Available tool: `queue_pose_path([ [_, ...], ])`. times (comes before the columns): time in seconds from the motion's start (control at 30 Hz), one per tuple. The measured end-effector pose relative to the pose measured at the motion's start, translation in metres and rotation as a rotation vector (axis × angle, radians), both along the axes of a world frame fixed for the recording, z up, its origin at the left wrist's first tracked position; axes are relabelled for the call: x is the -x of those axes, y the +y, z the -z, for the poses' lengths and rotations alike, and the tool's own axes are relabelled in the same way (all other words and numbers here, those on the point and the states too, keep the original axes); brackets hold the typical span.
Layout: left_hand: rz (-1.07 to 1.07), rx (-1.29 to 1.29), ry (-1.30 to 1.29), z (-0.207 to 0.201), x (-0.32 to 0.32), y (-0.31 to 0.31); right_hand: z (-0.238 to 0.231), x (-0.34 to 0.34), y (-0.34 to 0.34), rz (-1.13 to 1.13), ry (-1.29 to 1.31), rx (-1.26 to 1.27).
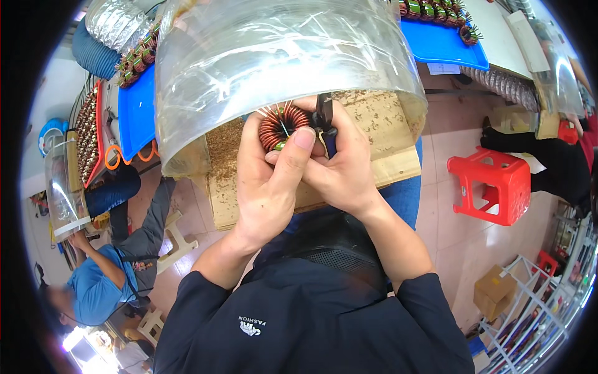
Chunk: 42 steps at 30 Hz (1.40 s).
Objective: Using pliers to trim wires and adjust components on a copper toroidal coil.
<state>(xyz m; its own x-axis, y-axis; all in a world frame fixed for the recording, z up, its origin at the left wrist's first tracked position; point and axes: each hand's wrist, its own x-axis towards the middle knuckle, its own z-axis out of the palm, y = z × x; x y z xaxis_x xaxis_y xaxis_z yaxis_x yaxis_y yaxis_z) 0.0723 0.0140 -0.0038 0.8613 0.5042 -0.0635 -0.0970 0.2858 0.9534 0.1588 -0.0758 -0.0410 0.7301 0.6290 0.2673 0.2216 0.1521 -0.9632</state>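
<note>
1. Left hand (265, 177): the grip is closed around a copper-wound toroidal coil (271, 133), thumb across the near side and fingers behind. The coil sits just at the near lip of the clear plastic hood (280, 59), over the cardboard (392, 167). Bare leads stick up away from the palm, probably so they're easy to get at.

2. Right hand (347, 171): its grip is wrapped around some blue-handled wire cutters (331, 142) (could be pliers, tbh), dark head pointing up beside the coil. Can't tell if the tool's jaws are apart or together. Both hands sit close together, my guess is to steady everything.

3. Little brown clippings (224, 148) litter the cardboard. The hood curving over probably stops bits flying at the face.

4. That hood is the main obstacle: it arches right over the spot and limits reaching up or forward.

5. Around it: a blue tray (137, 115) on the left, more wound coils (436, 11) at upper right, and a red stool (492, 184) well apart on the floor.
</note>
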Motion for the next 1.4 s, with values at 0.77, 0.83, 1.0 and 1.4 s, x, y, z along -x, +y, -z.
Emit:
queue_pose_path([
  [0.77,-0.075,-0.005,0.019,0.001,-0.011,0.008,-0.008,-0.003,0.011,0.023,0.126,0.045],
  [0.83,-0.077,-0.004,0.027,0.000,-0.011,0.007,-0.006,-0.002,0.012,0.017,0.157,0.010],
  [1.0,-0.002,-0.033,0.049,0.003,-0.007,0.008,-0.003,-0.003,0.010,0.038,0.108,0.020],
  [1.4,-0.021,0.017,0.033,0.004,-0.003,0.006,-0.005,0.001,0.006,-0.013,0.185,-0.022],
])
